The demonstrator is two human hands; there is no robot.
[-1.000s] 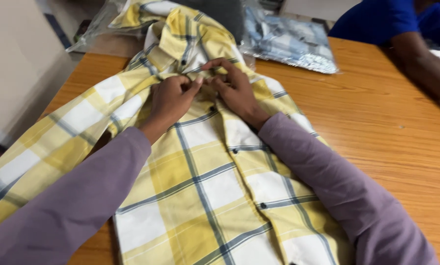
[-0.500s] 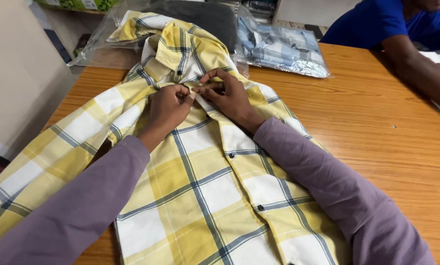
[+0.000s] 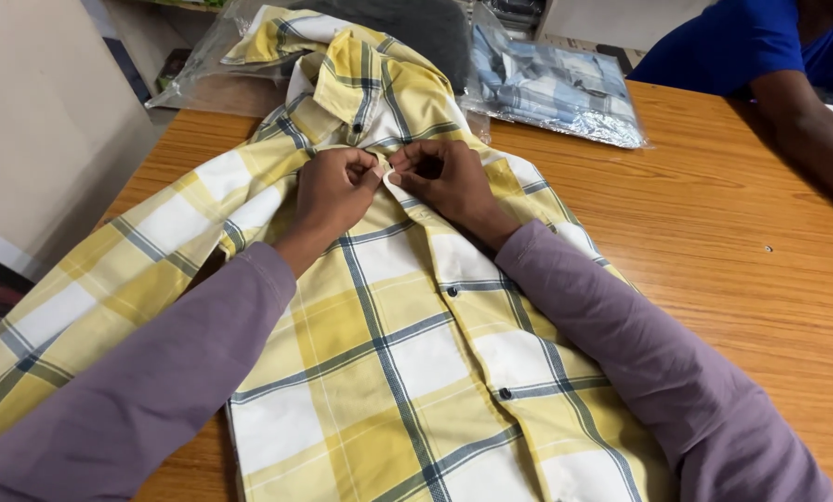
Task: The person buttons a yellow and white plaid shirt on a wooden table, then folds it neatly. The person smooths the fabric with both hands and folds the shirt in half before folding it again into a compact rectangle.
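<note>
A yellow, white and blue plaid shirt (image 3: 388,363) lies front-up on the wooden table (image 3: 714,242), its collar pointing away from me. My left hand (image 3: 331,193) and my right hand (image 3: 446,182) meet just below the collar. Each pinches one edge of the button placket between thumb and fingers. Lower down the front, dark buttons sit closed. Both my arms wear purple sleeves.
Folded shirts in clear plastic bags (image 3: 556,88) lie at the table's far edge. Another person in a blue top rests a forearm (image 3: 811,139) on the table at the far right. The left sleeve of the shirt hangs over the table's left edge.
My hands have stayed at the top of the placket, drawing a little nearer to me as the view shifted. The fingers have closed tighter on the fabric edges.
</note>
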